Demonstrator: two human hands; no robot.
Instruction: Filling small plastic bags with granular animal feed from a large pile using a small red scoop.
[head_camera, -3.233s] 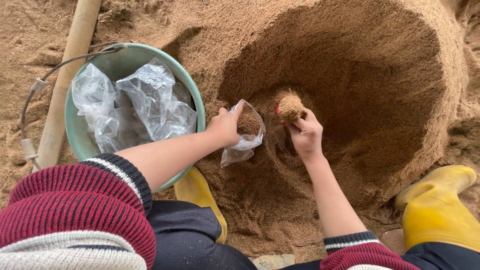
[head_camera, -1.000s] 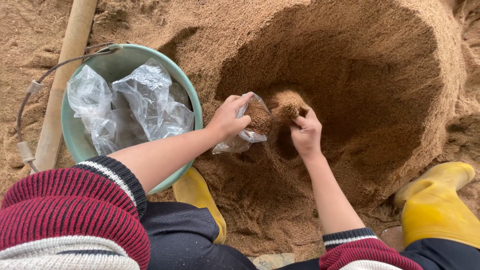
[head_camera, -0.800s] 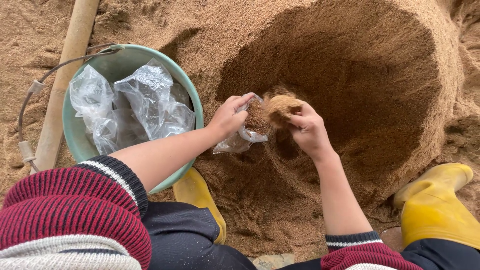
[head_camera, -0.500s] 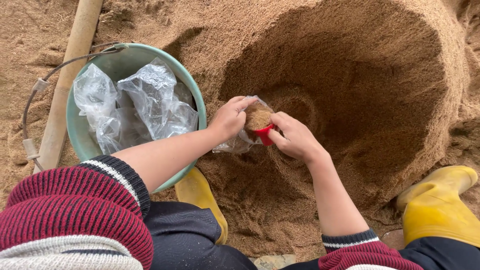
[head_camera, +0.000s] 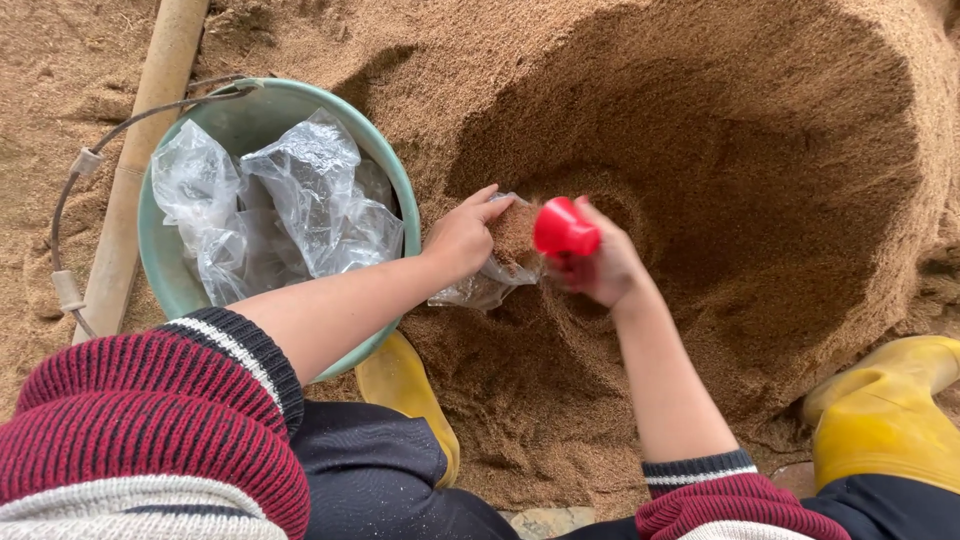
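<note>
- Your left hand (head_camera: 462, 235) pinches the rim of a small clear plastic bag (head_camera: 490, 285), holding its mouth open. The bag rests on the brown sawdust heap (head_camera: 700, 200), right between your two hands.
- Your right hand (head_camera: 600, 268) is closed around a small red cup (head_camera: 565, 230), tipped over the bag's mouth.
- The bag looks thin, soft and a bit slippery. It should feel light now and get heavier as it fills. Hold it by the rim, because the sides will fold.
- The sawdust is loose and light, so it may spill easily. The cup is stiff and easy to hold around its side.
- Just left of your left arm sits a green bucket (head_camera: 405, 200) with more clear bags (head_camera: 290, 210) in it. A wooden pole (head_camera: 140, 160) lies past the bucket.
- Your yellow boots (head_camera: 880, 420) stand below your hands.
- Half a second ago the cup sat low in the bag's mouth. Now it is lifted and turned, so its red bottom shows.
</note>
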